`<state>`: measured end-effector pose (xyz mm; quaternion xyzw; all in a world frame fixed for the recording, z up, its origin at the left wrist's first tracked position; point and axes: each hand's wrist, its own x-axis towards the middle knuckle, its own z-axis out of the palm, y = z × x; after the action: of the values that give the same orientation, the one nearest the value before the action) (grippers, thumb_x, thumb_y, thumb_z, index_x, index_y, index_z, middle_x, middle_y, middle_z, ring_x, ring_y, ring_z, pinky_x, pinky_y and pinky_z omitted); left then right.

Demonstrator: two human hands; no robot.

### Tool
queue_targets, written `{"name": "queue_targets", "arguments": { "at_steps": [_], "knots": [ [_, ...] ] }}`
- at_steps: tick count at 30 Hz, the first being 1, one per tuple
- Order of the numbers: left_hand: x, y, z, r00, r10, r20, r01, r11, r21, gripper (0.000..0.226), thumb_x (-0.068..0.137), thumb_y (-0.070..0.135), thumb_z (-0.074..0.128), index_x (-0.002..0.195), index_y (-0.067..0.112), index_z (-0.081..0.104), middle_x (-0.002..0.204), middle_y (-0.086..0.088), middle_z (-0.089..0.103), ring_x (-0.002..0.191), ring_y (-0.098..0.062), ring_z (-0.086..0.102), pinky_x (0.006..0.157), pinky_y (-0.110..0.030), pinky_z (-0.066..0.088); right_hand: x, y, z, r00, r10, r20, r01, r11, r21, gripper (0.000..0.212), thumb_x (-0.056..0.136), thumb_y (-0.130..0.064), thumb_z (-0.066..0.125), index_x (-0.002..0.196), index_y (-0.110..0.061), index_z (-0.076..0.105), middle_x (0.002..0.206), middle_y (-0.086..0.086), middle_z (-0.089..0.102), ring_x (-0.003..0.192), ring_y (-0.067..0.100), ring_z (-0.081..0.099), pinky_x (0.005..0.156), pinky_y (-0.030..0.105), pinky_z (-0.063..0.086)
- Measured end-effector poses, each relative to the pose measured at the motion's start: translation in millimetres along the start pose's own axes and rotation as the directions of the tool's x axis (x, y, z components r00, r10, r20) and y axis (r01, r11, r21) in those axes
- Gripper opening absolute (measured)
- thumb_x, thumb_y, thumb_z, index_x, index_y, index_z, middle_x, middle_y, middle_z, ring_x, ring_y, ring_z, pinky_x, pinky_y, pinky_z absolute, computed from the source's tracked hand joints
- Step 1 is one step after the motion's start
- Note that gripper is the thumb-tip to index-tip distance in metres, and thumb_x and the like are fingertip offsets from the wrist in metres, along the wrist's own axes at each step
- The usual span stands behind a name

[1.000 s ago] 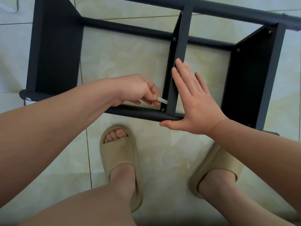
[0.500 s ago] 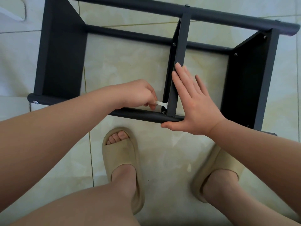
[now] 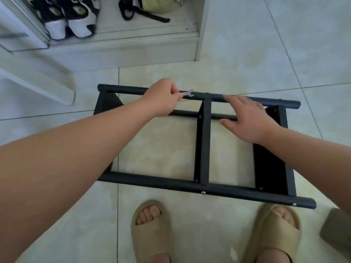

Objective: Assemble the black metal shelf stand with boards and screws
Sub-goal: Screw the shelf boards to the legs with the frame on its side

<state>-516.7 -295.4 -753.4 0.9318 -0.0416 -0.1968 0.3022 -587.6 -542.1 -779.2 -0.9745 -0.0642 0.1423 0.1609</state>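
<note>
Both hands reach to the far side of the black shelf frame (image 3: 247,193), which lies on the tiled floor (image 3: 237,69).
The left hand (image 3: 163,99) pinches a small flat wrench (image 3: 189,93) in curled fingers, its open end on the far tube (image 3: 275,101), just short of a screw head (image 3: 208,93). To its right, past the centre crossbar (image 3: 205,149), the right hand (image 3: 247,118) lies flat, fingers straight and spread over the same tube, holding nothing.

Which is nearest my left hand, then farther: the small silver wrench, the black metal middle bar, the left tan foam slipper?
1. Small silver wrench: pinched in the left hand.
2. Black metal middle bar: just to its right.
3. Tan foam slipper: far below, on the left foot.
</note>
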Motion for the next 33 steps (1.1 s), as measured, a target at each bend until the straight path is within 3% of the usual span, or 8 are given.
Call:
{"name": "queue_targets", "arguments": {
  "at_steps": [4, 7, 11, 14, 17, 20, 29, 33],
  "knots": [
    [52, 10, 11, 0.999, 0.005, -0.037, -0.002, 0.995, 0.098, 0.016, 0.103, 0.032, 0.045, 0.09, 0.024, 0.046, 0.088, 0.004, 0.054, 0.085, -0.023, 0.052, 0.071, -0.037, 0.038, 50, 11, -13, 0.987, 0.099, 0.123, -0.081, 0.986, -0.147, 0.06, 0.101, -0.039, 0.049, 0.156, -0.024, 0.028, 0.152, 0.005, 0.042, 0.145, 0.027, 0.031, 0.119, 0.048, 0.014],
    [81, 9, 26, 0.998, -0.028, 0.049, 0.018, 0.98, 0.196, 0.016, 0.105, 0.03, 0.041, 0.103, 0.015, 0.048, 0.099, -0.005, 0.058, 0.084, -0.024, 0.053, 0.067, -0.037, 0.037, 72, 14, -5, 0.973, 0.118, 0.197, -0.066, 0.965, -0.252, 0.044, 0.105, -0.04, 0.04, 0.146, -0.025, 0.039, 0.14, 0.002, 0.051, 0.133, 0.028, 0.046, 0.116, 0.049, 0.02],
    [102, 5, 39, 0.976, -0.076, 0.203, 0.01, 0.952, 0.305, 0.015, 0.102, 0.021, 0.042, 0.111, 0.011, 0.047, 0.106, -0.008, 0.067, 0.094, -0.028, 0.058, 0.08, -0.042, 0.047, 84, 18, 4, 0.986, 0.088, 0.141, -0.047, 0.961, -0.271, 0.026, 0.107, -0.036, 0.036, 0.123, -0.021, 0.05, 0.117, 0.002, 0.057, 0.108, 0.029, 0.056, 0.086, 0.041, 0.038],
    [100, 10, 32, 0.97, -0.06, 0.234, -0.002, 0.967, 0.255, 0.011, 0.101, 0.017, 0.049, 0.108, 0.009, 0.049, 0.104, -0.01, 0.07, 0.086, -0.026, 0.057, 0.072, -0.037, 0.042, 77, 18, 1, 0.993, 0.052, 0.101, -0.022, 0.962, -0.273, 0.025, 0.108, -0.036, 0.035, 0.122, -0.02, 0.048, 0.114, 0.002, 0.055, 0.105, 0.028, 0.053, 0.079, 0.038, 0.037],
    [79, 18, 13, 0.98, -0.032, 0.195, -0.013, 0.973, 0.228, 0.011, 0.103, 0.02, 0.045, 0.107, 0.01, 0.05, 0.108, -0.011, 0.064, 0.087, -0.026, 0.054, 0.062, -0.033, 0.034, 58, 7, -11, 0.999, 0.019, 0.035, -0.009, 0.963, -0.269, 0.028, 0.108, -0.037, 0.034, 0.127, -0.022, 0.047, 0.118, 0.0, 0.053, 0.107, 0.026, 0.051, 0.087, 0.039, 0.041],
    [46, 23, -13, 0.992, -0.027, 0.12, 0.007, 0.987, 0.162, 0.014, 0.104, 0.024, 0.042, 0.092, 0.019, 0.045, 0.101, -0.007, 0.06, 0.078, -0.019, 0.052, 0.059, -0.031, 0.033, 33, -14, -32, 0.999, -0.017, -0.036, 0.006, 0.958, -0.287, 0.03, 0.108, -0.04, 0.033, 0.129, -0.023, 0.046, 0.119, -0.003, 0.052, 0.108, 0.025, 0.05, 0.089, 0.038, 0.041],
    [-108, 40, -48, 0.998, -0.037, 0.056, 0.024, 0.976, 0.218, 0.011, 0.106, 0.024, 0.036, 0.101, 0.017, 0.043, 0.084, 0.003, 0.051, 0.08, -0.021, 0.049, 0.073, -0.038, 0.036, -93, -94, -62, 0.995, -0.075, -0.071, 0.054, 0.965, -0.255, 0.027, 0.106, -0.037, 0.042, 0.128, -0.023, 0.05, 0.123, -0.004, 0.052, 0.113, 0.024, 0.048, 0.086, 0.039, 0.045],
    [-169, 40, -29, 0.996, -0.053, 0.073, 0.032, 0.966, 0.256, 0.008, 0.106, 0.024, 0.035, 0.102, 0.02, 0.04, 0.09, 0.003, 0.052, 0.085, -0.023, 0.049, 0.077, -0.036, 0.033, -154, -110, -47, 0.995, -0.074, -0.067, 0.055, 0.964, -0.26, 0.025, 0.107, -0.031, 0.043, 0.129, -0.021, 0.05, 0.124, -0.001, 0.052, 0.111, 0.024, 0.048, 0.085, 0.036, 0.045]
  ]
}}
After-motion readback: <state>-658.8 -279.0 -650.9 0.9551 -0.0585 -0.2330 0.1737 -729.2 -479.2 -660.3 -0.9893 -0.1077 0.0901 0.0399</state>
